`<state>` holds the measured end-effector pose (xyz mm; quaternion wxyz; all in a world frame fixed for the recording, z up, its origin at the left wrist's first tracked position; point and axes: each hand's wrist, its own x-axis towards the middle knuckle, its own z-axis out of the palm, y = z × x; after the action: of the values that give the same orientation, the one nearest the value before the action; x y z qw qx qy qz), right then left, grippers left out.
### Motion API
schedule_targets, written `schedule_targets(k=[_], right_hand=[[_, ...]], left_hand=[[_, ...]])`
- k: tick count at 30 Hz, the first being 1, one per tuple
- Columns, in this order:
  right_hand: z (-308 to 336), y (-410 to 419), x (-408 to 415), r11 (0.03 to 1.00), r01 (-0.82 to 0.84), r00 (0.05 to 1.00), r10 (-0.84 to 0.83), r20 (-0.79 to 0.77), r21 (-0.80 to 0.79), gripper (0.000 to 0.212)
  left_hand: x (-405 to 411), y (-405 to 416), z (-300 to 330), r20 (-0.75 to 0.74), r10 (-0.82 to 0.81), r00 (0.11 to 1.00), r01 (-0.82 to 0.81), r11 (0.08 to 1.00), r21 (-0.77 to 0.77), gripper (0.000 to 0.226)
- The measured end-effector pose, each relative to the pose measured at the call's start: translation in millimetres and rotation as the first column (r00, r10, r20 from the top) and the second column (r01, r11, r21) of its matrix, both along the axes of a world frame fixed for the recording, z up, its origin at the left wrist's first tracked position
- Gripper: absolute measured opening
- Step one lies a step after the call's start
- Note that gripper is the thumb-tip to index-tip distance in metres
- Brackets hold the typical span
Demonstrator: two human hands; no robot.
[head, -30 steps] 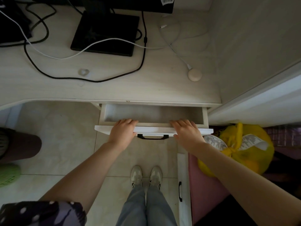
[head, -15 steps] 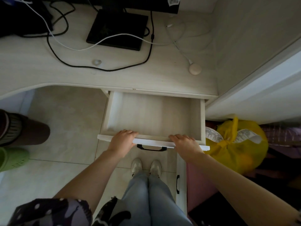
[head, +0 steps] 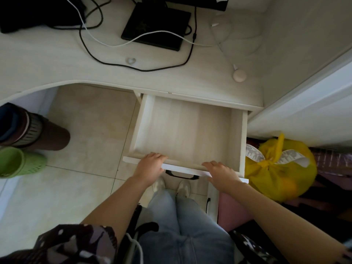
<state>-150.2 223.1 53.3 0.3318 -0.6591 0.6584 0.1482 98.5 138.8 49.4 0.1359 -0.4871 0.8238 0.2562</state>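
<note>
Fingers (head: pixel 158 156) of left hand (head: pixel 150 167) and right hand (head: pixel 222 175) curl over front rail (head: pixel 182 167) of pale wooden drawer (head: pixel 188 134), open under white table (head: pixel 57 60); rail lies crosswise, box ahead, hands equally near.

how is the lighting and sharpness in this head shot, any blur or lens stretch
Head view: light is soft, brightest on the white panel at right, dim over the black stand on the desk; the drawer is evenly lit and sharp; the yellow bag looks slightly smeared at its right side; the wide lens stretches the corners.
</note>
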Motion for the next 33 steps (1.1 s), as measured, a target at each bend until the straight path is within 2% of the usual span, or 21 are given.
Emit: schedule_targets(k=[3,7,12,18,25,33], right_hand=[[8.4,-9.4,2.2,0.998,0.005,1.0,-0.006,0.014,0.068,0.049],[22.9,-33.5,16.7,0.997,0.013,1.0,-0.014,0.019,0.07,0.052],[41.3,-75.8,69.0,0.996,-0.082,0.995,0.084,0.055,-0.038,0.047],[60.9,-130.4,161.2,0.955,-0.172,0.981,0.187,0.04,-0.243,0.039],[88.8,-177.5,296.4,0.914,-0.259,0.946,0.305,0.107,-0.311,0.033],[109.7,-225.6,451.7,0.861,-0.328,0.905,0.404,0.131,-0.389,0.037]], left_hand=[[6.1,-0.5,6.1,-0.069,0.078,0.995,-0.075,0.996,0.037,0.043],[18.9,-0.5,15.3,-0.213,0.322,0.923,-0.3,0.945,0.127,0.041],[51.5,-3.9,34.0,-0.338,0.533,0.776,-0.516,0.844,0.146,0.037],[124.4,-9.8,56.3,-0.312,0.72,0.62,-0.736,0.672,0.086,0.035],[238.3,-19.5,81.4,-0.345,0.835,0.428,-0.89,0.456,-0.001,0.032],[382.6,-38.5,99.4,-0.33,0.857,0.395,-0.919,0.366,-0.148,0.03]])
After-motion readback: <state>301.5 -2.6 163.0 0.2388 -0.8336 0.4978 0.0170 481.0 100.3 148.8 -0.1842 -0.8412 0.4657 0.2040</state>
